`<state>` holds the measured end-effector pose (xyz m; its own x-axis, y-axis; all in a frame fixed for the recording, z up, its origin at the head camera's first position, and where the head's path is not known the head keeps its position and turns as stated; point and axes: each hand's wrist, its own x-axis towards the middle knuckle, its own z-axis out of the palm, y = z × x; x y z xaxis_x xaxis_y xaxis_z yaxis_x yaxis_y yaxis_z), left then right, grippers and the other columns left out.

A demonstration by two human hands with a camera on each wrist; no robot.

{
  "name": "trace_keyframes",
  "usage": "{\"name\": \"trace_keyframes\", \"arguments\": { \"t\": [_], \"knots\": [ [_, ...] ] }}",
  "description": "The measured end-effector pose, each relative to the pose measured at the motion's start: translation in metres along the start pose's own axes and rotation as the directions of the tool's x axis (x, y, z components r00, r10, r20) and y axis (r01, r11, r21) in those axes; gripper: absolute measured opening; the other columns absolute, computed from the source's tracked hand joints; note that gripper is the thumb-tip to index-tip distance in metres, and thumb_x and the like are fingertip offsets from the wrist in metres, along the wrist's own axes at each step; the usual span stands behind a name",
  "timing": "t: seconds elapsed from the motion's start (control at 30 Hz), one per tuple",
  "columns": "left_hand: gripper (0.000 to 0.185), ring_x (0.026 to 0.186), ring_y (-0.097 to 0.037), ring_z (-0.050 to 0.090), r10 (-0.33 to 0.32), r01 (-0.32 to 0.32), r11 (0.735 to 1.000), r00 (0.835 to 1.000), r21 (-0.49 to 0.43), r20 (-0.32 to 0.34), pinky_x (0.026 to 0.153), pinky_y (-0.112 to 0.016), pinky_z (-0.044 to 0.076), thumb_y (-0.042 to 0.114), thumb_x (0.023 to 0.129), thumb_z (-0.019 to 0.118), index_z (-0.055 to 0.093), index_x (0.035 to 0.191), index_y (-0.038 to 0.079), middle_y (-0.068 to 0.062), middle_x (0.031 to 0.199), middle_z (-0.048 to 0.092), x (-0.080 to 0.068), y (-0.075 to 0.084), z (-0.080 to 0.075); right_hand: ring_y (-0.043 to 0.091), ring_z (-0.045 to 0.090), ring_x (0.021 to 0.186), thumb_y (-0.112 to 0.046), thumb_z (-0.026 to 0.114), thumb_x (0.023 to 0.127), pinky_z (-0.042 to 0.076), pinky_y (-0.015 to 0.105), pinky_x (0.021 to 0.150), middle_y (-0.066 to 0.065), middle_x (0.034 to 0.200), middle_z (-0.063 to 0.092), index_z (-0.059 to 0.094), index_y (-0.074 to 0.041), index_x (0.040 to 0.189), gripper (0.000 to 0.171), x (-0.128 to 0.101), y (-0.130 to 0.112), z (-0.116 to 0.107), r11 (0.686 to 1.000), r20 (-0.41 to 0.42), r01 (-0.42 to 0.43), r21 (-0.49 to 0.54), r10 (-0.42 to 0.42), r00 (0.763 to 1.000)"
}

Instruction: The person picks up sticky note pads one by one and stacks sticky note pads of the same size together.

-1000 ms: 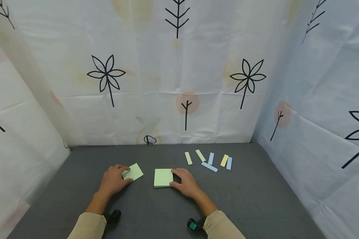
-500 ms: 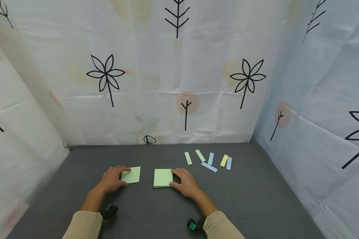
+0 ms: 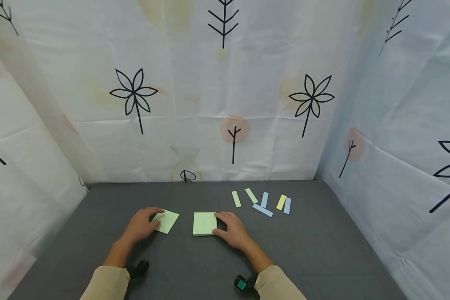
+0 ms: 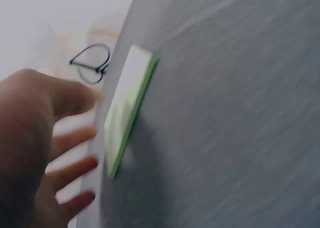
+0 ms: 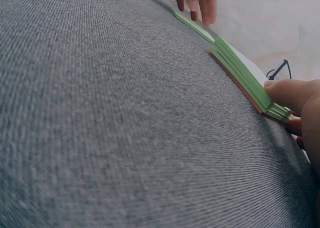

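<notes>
A square pad of pale green sticky notes (image 3: 168, 221) lies at an angle on the dark table, with its green edge showing in the left wrist view. My left hand (image 3: 139, 225) is at its left side, fingers spread and relaxed; the left wrist view shows the fingertips just beside the pad (image 4: 127, 90). To the right sits a thicker stack of green sticky note pads (image 3: 204, 223), squared up, with a reddish-brown layer at its bottom (image 5: 237, 70). My right hand (image 3: 232, 229) grips this stack's right side, thumb (image 5: 280, 90) on the near corner and fingers at the far one.
Farther back on the right lie several narrow sticky strips: green ones (image 3: 236, 198), blue ones (image 3: 262, 209) and a yellow one (image 3: 281, 202). White curtains (image 3: 195, 104) printed with plants rise behind the grey table (image 3: 307, 258) and along both sides.
The loose green pad has turned, from tilted to nearly square and then tilted the other way. My left hand has shifted slightly left. The right hand and its stack have stayed put.
</notes>
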<state>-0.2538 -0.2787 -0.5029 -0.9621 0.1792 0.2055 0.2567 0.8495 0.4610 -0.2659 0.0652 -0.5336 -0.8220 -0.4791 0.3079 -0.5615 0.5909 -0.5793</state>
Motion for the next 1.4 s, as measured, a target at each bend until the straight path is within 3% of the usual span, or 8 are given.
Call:
{"name": "trace_keyframes", "arguments": {
  "t": [0.07,0.13,0.23,0.47,0.7,0.9,1.17,1.4],
  "knots": [
    [0.044,0.115,-0.047,0.051,-0.047,0.049,0.998,0.998,0.044,-0.051,0.089,-0.065,0.038,0.031,0.089,0.07,0.065,0.124,0.005,-0.023,0.126,0.058,-0.002,0.005,0.006,0.032,0.045,0.13,-0.03,0.068,0.092,0.037,0.053,0.102,0.013,0.137,0.054,0.055,-0.006,0.137,0.053,0.0,0.0,-0.001,1.0,-0.001,-0.002,0.0,0.002,1.0],
    [0.062,0.115,-0.048,0.048,-0.094,0.1,0.99,0.993,0.097,-0.067,0.088,-0.066,0.037,0.048,0.084,0.071,0.062,0.128,0.006,-0.023,0.128,0.055,-0.004,0.011,0.012,0.032,0.045,0.129,-0.029,0.069,0.091,0.037,0.053,0.102,0.014,0.137,0.054,0.055,-0.006,0.137,0.053,0.0,0.0,-0.001,1.0,-0.003,0.0,0.0,0.0,1.0],
    [0.076,0.114,-0.047,0.046,-0.138,0.146,0.977,0.989,0.155,-0.061,0.086,-0.066,0.036,0.058,0.076,0.074,0.059,0.131,0.007,-0.023,0.128,0.051,-0.007,0.018,0.017,0.032,0.045,0.13,-0.029,0.069,0.091,0.037,0.052,0.103,0.013,0.137,0.054,0.056,-0.006,0.137,0.052,0.0,-0.001,-0.001,1.0,0.003,-0.002,-0.009,0.002,1.0],
    [0.074,0.114,-0.048,0.045,-0.123,0.127,0.978,0.992,0.164,-0.033,0.086,-0.066,0.035,0.047,0.076,0.079,0.056,0.134,0.007,-0.024,0.127,0.053,-0.008,0.021,0.016,0.033,0.045,0.129,-0.03,0.069,0.091,0.038,0.052,0.102,0.014,0.136,0.054,0.056,-0.006,0.136,0.053,0.0,-0.001,-0.001,1.0,-0.001,0.005,-0.012,-0.005,1.0],
    [0.05,0.12,-0.045,0.047,0.012,-0.005,0.988,0.999,0.154,-0.045,0.092,-0.065,0.035,0.028,0.078,0.081,0.065,0.121,0.007,-0.021,0.129,0.058,-0.009,0.015,0.013,0.032,0.045,0.129,-0.03,0.068,0.092,0.037,0.053,0.102,0.014,0.136,0.054,0.056,-0.006,0.137,0.053,0.001,0.0,0.0,1.0,-0.001,0.005,-0.01,-0.005,1.0],
    [0.024,0.108,-0.038,0.057,0.106,-0.088,0.977,0.991,0.194,-0.086,0.089,-0.057,0.042,0.02,0.078,0.081,0.07,0.098,0.012,-0.011,0.11,0.067,-0.008,0.007,0.015,0.033,0.045,0.129,-0.03,0.069,0.091,0.038,0.053,0.102,0.014,0.136,0.054,0.056,-0.005,0.136,0.053,0.0,-0.001,-0.001,1.0,0.004,0.008,-0.012,-0.008,1.0],
    [0.02,0.086,-0.028,0.065,0.197,-0.164,0.947,0.976,0.277,-0.095,0.08,-0.052,0.048,0.023,0.075,0.083,0.071,0.089,0.016,-0.003,0.091,0.07,-0.006,0.004,0.016,0.033,0.045,0.13,-0.028,0.069,0.091,0.037,0.052,0.103,0.015,0.137,0.054,0.056,-0.005,0.136,0.052,0.001,-0.002,-0.002,1.0,0.003,0.004,0.005,-0.004,1.0],
    [0.021,0.087,-0.028,0.066,0.204,-0.161,0.936,0.973,0.312,-0.11,0.08,-0.054,0.047,0.024,0.075,0.082,0.071,0.091,0.015,-0.004,0.093,0.071,-0.008,0.006,0.016,0.032,0.045,0.129,-0.029,0.069,0.091,0.037,0.052,0.103,0.014,0.136,0.055,0.056,-0.005,0.136,0.052,0.001,-0.001,-0.001,1.0,-0.003,0.007,-0.002,-0.007,1.0]
  ]
}}
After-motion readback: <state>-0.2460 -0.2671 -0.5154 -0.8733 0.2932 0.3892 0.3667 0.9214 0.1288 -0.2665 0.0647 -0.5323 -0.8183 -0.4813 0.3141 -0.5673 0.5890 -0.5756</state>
